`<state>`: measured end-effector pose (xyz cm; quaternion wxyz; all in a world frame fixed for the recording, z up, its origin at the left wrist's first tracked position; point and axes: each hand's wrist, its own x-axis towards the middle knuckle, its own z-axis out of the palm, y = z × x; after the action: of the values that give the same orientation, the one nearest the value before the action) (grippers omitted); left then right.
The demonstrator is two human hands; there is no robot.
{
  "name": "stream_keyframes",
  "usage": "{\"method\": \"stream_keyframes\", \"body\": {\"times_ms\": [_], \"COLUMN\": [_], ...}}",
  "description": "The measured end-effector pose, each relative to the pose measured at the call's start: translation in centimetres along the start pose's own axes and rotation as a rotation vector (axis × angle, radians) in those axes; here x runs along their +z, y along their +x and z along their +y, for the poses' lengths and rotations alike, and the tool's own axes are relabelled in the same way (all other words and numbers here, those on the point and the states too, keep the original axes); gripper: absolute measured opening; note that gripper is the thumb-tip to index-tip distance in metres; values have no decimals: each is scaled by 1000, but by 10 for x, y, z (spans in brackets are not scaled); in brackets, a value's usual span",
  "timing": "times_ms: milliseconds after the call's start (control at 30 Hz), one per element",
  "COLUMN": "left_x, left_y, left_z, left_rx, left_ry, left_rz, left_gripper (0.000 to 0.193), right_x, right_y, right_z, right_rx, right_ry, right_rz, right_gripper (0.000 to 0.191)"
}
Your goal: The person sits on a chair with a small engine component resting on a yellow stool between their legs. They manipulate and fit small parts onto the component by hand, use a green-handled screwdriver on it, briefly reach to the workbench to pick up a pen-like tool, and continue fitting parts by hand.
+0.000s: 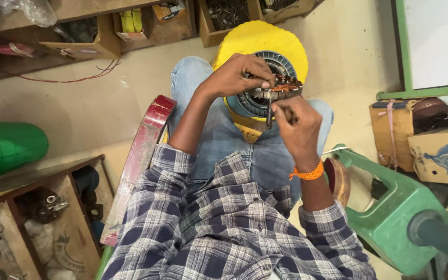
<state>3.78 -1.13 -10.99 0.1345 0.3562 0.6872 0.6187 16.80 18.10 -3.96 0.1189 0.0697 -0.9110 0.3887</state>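
A round grey metal motor stator with reddish copper windings (271, 85) rests on the person's lap against a yellow plastic stool (257, 41), at the centre of the scene and just beyond the blue-jeaned knees. The left hand (242, 75) lies over the stator's upper left rim, its fingers (265, 78) curled closed on the edge and steadying it. The right hand (299, 124) sits just nearer and to the right, its fingers (286, 111) pinched shut around a thin dark metal tool (269, 111). The tool's long axis runs near to far, its tip pointing up into the near rim of the stator, where it appears to touch the lamination stack. So the stator lies directly beyond the right hand's fingers, and both hands are in contact or nearly so, the left the closer of the two. An orange thread bracelet (307, 172) circles the right wrist. To the right stands a green metal machine frame (390, 207), with brown cardboard boxes (436, 153) behind it; a green cylinder (9, 145) lies at the left, above a wooden tray of small tools (42, 207).
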Motion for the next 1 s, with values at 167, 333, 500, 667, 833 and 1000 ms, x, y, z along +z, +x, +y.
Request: {"method": "stream_keyframes", "body": {"times_ms": [167,333,500,667,833,1000], "left_x": [-10,8,57,72,78,73], "left_y": [4,-12,-27,-30,-31,-30], "left_z": [17,37,46,37,37,45], "left_rx": [19,103,108,123,103,88], "left_ry": [46,320,538,545,567,578], "left_rz": [-66,116,448,566,619,607], "left_gripper": [21,30,43,43,46,44], "right_x": [32,40,-2,-36,-35,-15], "right_y": [-30,-48,-39,-14,24,56], "right_z": [24,56,65,38,22,29], "right_rx": [376,481,410,299,96,-40], "right_ry": [210,443,486,167,-28,11], "right_rz": [-19,31,47,62,3,-22], "right_gripper": [7,10,5,8,9,10]}}
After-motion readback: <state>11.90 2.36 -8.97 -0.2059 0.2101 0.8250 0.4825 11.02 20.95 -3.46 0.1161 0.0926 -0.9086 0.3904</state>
